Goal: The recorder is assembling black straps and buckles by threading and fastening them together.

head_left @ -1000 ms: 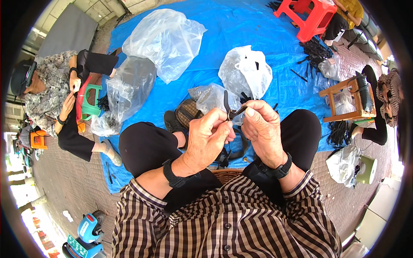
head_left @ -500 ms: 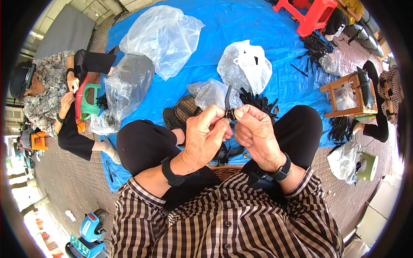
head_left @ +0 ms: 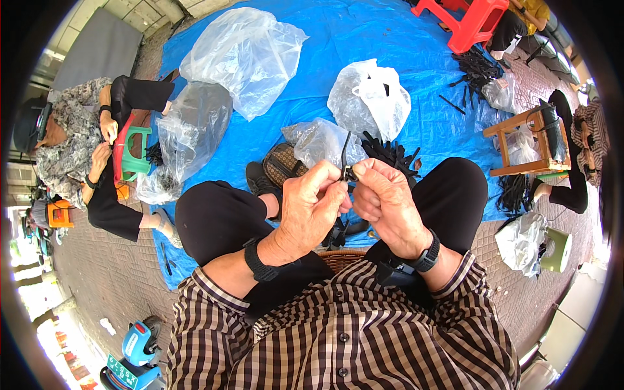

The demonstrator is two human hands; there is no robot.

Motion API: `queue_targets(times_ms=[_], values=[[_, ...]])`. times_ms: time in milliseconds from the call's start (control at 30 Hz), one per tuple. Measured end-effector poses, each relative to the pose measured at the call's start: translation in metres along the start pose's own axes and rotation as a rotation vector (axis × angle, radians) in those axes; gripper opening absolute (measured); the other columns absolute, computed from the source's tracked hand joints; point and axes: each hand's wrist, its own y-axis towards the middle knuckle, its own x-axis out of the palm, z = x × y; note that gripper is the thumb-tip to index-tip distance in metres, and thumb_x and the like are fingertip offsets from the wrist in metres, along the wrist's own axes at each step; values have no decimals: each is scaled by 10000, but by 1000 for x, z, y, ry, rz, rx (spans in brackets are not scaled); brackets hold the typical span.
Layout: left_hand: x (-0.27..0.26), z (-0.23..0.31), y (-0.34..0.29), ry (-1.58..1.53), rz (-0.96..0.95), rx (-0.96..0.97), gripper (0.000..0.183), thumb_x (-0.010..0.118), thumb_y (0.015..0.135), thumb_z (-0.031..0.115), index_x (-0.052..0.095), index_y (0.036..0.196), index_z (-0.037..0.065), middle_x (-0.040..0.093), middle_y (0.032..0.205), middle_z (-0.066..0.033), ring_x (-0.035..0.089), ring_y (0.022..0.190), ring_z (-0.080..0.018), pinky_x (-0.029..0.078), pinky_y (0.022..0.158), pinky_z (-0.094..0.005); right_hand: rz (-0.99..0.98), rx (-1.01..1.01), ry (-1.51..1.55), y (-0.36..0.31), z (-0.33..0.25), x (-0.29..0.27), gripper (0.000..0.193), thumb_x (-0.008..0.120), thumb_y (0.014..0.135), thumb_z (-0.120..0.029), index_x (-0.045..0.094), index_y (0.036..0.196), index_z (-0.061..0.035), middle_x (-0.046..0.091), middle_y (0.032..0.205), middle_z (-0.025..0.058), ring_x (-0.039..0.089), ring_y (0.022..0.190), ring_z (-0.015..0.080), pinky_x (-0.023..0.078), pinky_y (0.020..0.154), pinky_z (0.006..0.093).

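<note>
Above my lap, my left hand (head_left: 311,209) and my right hand (head_left: 394,209) meet at one narrow black strap (head_left: 346,148). Its free end points up and away from me, and a small dark fitting, perhaps a buckle, sits between my fingertips. Both thumbs and index fingers pinch it; the fingers partly hide its lower part. Just beyond my right hand lies a pile of black straps (head_left: 394,155) on the blue tarp (head_left: 312,84). A brown patterned bag (head_left: 283,162) is beyond my left hand. Between my legs shows the rim of a woven basket (head_left: 339,261).
Transparent plastic bags (head_left: 247,58) and a white bag (head_left: 383,104) lie on the tarp. At left a person (head_left: 78,130) works beside a green stool (head_left: 136,153). A red stool (head_left: 465,29), a wooden stool (head_left: 530,146) and more black straps (head_left: 480,70) are at right.
The strap's upright end has shifted slightly, and the dark fitting has turned a little between my fingers. My hands stay almost in place. The person at left has moved their hands slightly.
</note>
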Motion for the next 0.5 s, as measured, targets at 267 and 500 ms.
queue_targets(times_ms=[267, 500], values=[[1, 2, -5, 88, -57, 83, 36, 474, 849, -38, 477, 815, -25, 592, 614, -63, 537, 550, -69, 433, 498, -214, 2, -110, -76, 0, 3, 4, 161, 537, 910, -198, 582, 919, -44, 372, 520, -77, 268, 410, 12, 202, 389, 189], [3, 9, -8, 138, -58, 107, 42, 488, 834, -41, 473, 807, -13, 583, 600, -59, 540, 529, -71, 430, 489, -213, -104, -155, -264, 1, 0, -4, 198, 535, 912, -215, 582, 975, -32, 405, 532, -79, 283, 422, -3, 189, 391, 187]])
